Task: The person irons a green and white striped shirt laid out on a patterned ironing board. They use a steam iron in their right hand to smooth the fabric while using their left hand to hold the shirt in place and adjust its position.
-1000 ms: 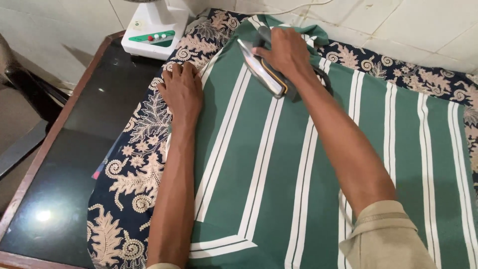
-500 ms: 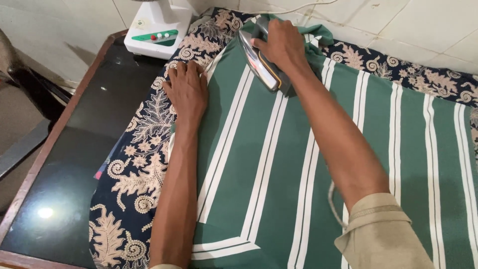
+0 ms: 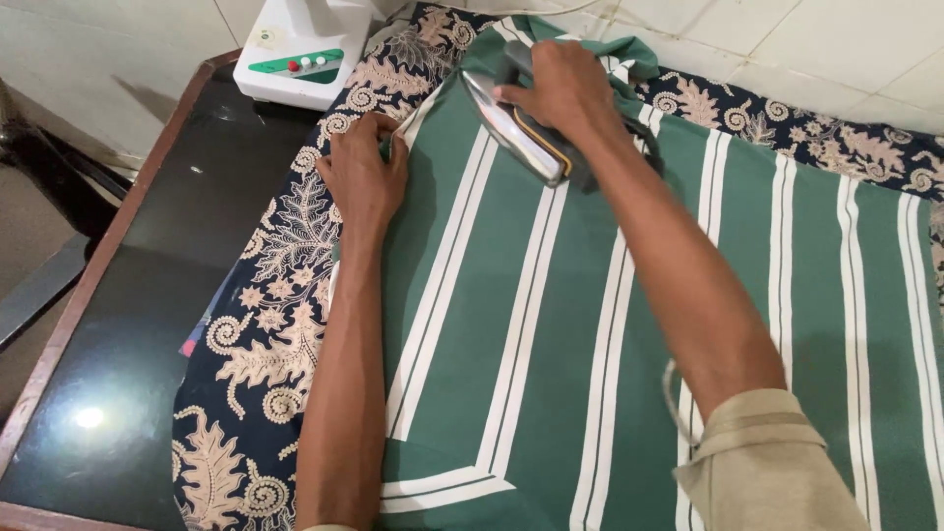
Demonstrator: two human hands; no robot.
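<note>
A green cloth with white stripes (image 3: 551,324) lies spread over a dark blue patterned cloth (image 3: 275,295). My right hand (image 3: 560,84) grips the handle of a metal clothes iron (image 3: 516,133), which rests on the far part of the green cloth. My left hand (image 3: 362,177) presses flat on the left edge of the green cloth, fingers pinching the hem near the iron's tip.
A white appliance with a green panel and small buttons (image 3: 300,54) stands at the back left on a dark glossy table (image 3: 138,324) with a wooden rim. A tiled wall (image 3: 816,49) runs behind. The iron's cord (image 3: 674,393) passes by my right sleeve.
The iron has stayed near the far edge of the green cloth, shifting slightly. My left hand has kept its place on the cloth's left edge.
</note>
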